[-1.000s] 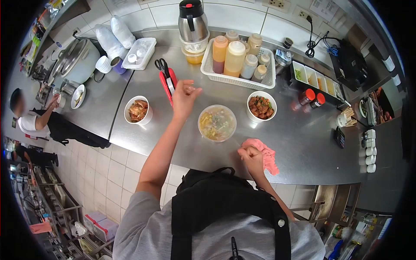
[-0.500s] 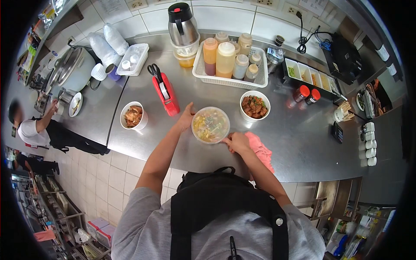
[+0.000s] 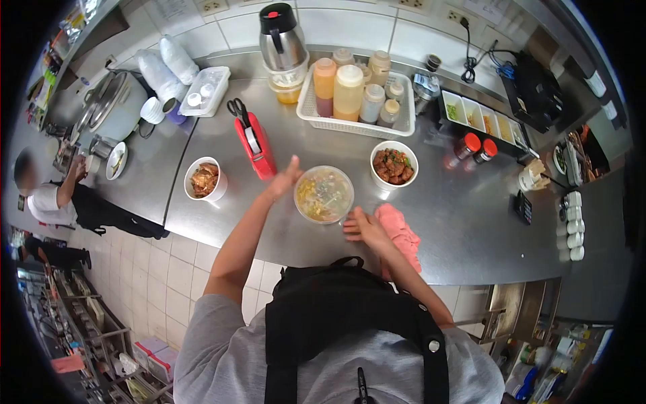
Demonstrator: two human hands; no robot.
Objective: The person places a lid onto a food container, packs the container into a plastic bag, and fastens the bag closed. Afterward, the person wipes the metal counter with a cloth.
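Head view: at four o'clock from the clear round tub (image 3: 324, 195) on the steel counter (image 3: 471, 229), the right hand (image 3: 367, 227) has its fingers apart, near a pink cloth (image 3: 402, 237). At ten o'clock, the blurred left hand (image 3: 285, 179) has outstretched fingers just beside the tub. Beyond, the meat cup (image 3: 393, 167) stands at two, the bottle basket (image 3: 353, 126) at one.

The right forearm (image 3: 418, 291) partly hides the cloth (image 3: 402, 232)
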